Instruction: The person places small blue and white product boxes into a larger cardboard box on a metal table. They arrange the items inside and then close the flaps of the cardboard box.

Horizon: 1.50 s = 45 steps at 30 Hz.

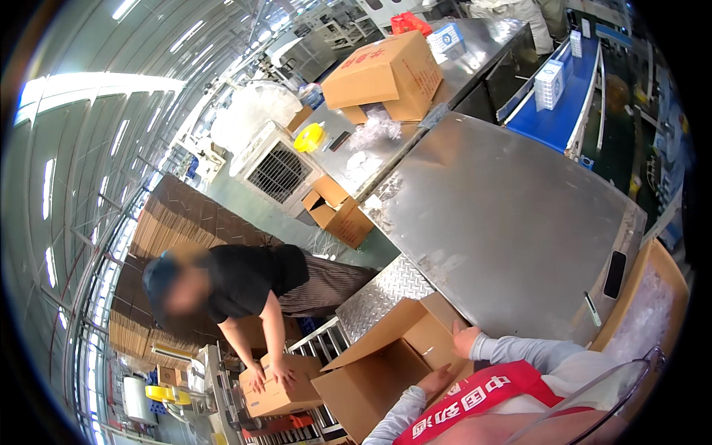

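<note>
An open cardboard box (371,389) with its flaps raised stands at the bottom centre, its visible interior bare brown card. My right hand (466,340) grips the box's right edge, its fingers bent over the card. Lower down, my left hand (436,380) holds the near side of the same box, with its fingertips showing at the rim. Both hands are closed on the card, and parts of the fingers are hidden. Left of this box, a co-worker's two hands press on a shut carton (285,389) on the roller conveyor (320,343).
A bare metal table (504,222) lies ahead, with a phone (614,274) and a marker-like stick (592,308) near its right edge. A carton of clear plastic (645,311) stands at right. Beyond are a large carton (386,74) and a blue belt (552,119) carrying small boxes.
</note>
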Tool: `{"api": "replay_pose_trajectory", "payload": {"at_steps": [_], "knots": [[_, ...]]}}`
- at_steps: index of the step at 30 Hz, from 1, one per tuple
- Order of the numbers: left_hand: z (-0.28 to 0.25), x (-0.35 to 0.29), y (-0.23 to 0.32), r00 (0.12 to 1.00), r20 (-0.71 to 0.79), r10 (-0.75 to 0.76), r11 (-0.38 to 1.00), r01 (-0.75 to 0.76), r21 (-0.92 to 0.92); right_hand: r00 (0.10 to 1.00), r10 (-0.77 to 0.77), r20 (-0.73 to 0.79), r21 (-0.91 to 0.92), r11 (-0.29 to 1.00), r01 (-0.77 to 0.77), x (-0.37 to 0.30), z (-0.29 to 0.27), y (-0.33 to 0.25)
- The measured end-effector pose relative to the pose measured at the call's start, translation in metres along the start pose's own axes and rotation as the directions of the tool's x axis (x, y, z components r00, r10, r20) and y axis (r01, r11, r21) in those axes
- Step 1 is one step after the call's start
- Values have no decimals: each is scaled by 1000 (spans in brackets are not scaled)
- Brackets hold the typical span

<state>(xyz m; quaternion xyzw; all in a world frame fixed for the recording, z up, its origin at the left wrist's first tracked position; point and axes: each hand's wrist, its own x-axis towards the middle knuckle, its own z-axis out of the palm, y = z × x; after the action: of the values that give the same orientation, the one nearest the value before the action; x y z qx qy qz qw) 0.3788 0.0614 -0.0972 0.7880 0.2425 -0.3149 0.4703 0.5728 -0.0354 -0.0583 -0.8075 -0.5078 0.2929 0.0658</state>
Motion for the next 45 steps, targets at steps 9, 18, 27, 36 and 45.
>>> {"api": "replay_pose_trajectory", "payload": {"at_steps": [9,18,27,36,45], "knots": [[-22,9,43,1000,-23,19,996,-17,82,986,-58,-156,204,975,90,20,26,31],[-35,-13,39,966,-256,35,999,-42,-21,951,-305,-42,433,852,292,31,5,75],[-26,-20,29,956,-254,-149,989,148,-24,675,-422,-605,-246,906,346,160,-218,247],[-49,-57,59,917,-391,-76,996,55,-64,703,46,-710,-297,885,-358,214,-286,371],[-88,-33,132,850,-459,260,965,-249,85,697,391,-601,-106,825,-555,158,-258,281]]}}
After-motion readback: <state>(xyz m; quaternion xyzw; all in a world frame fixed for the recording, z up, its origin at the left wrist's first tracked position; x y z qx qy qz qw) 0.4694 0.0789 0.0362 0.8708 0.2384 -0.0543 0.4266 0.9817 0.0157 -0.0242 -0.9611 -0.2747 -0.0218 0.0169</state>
